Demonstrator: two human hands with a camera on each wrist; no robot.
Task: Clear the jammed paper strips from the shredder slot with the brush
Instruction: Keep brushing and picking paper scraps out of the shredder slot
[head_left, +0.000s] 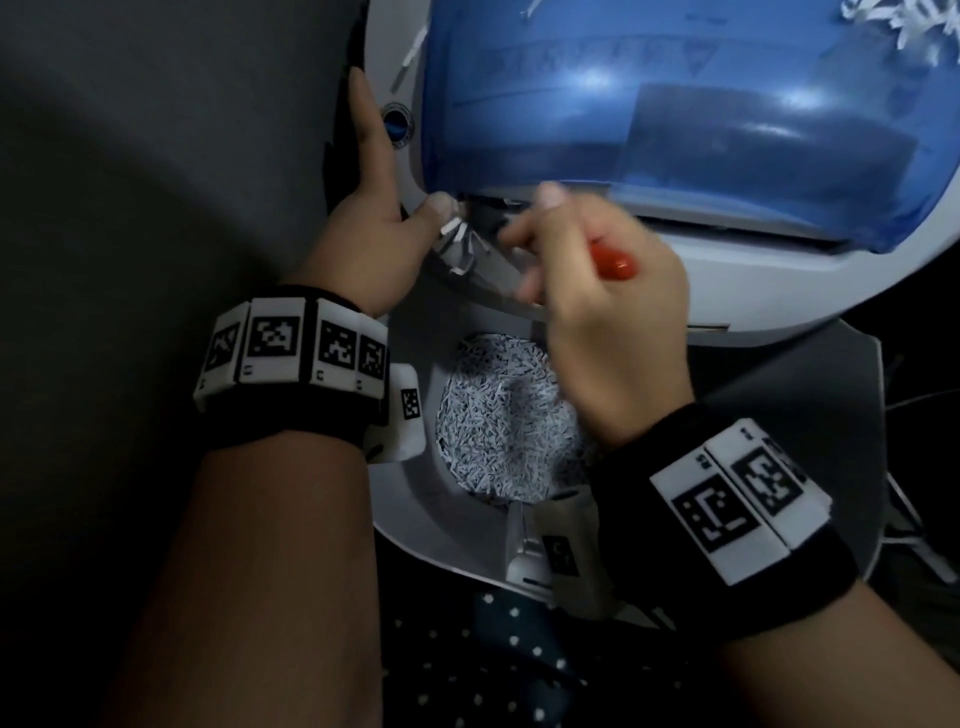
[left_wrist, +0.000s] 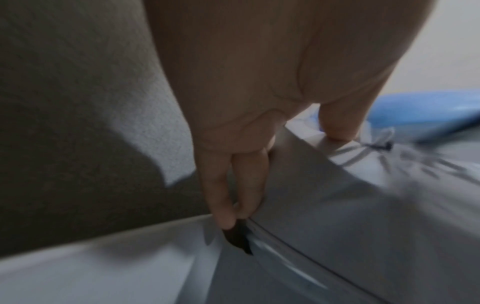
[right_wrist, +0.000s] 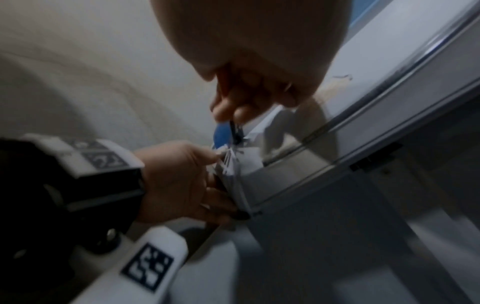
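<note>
One shredder (head_left: 727, 270), grey-white with a blue translucent cover, lies tilted before me; one brush (head_left: 615, 262), red-handled, is in my grip. Several white paper strips (head_left: 457, 244) stick out of the shredder's slot at its left end, crumpled and fanned. My right hand (head_left: 602, 312) curls round the brush handle, the tip at those strips. My left hand (head_left: 374, 218) lies along the shredder's left edge with fingers straight, thumb pressing the strips. Below the shredder sits one bin (head_left: 457, 519) of shreds.
</note>
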